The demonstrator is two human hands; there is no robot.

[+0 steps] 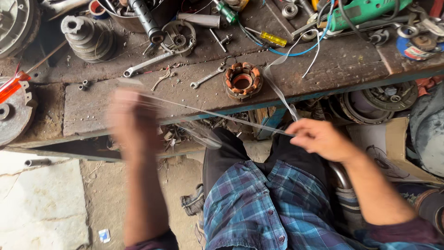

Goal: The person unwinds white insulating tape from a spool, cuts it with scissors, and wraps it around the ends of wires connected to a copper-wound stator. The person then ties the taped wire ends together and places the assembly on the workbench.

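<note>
The right hand (319, 139) is closed in a pinch on a thin clear strip (277, 90), which looks like insulating film. From the fingers one length of the strip runs up and away to the workbench (115, 109), ending just beside the motor stator (242, 81) with its copper windings. Another length stretches across the lap toward the left hand (132, 122). That hand is blurred by motion; it seems to be at the far end of the strip, but how far it is open, or whether it grips at all, I cannot tell.

By the look of it, the step in hand is drawing the strip taut between the two hands, probably to straighten or measure it. The next move would call for steady tension and a firm pinch on the right, since the film is slippery and could twist or slide free.

Beyond the left hand lie two spanners (147, 63), and beyond the right a yellow-handled screwdriver (272, 39) and a green power tool (365, 11)
</note>
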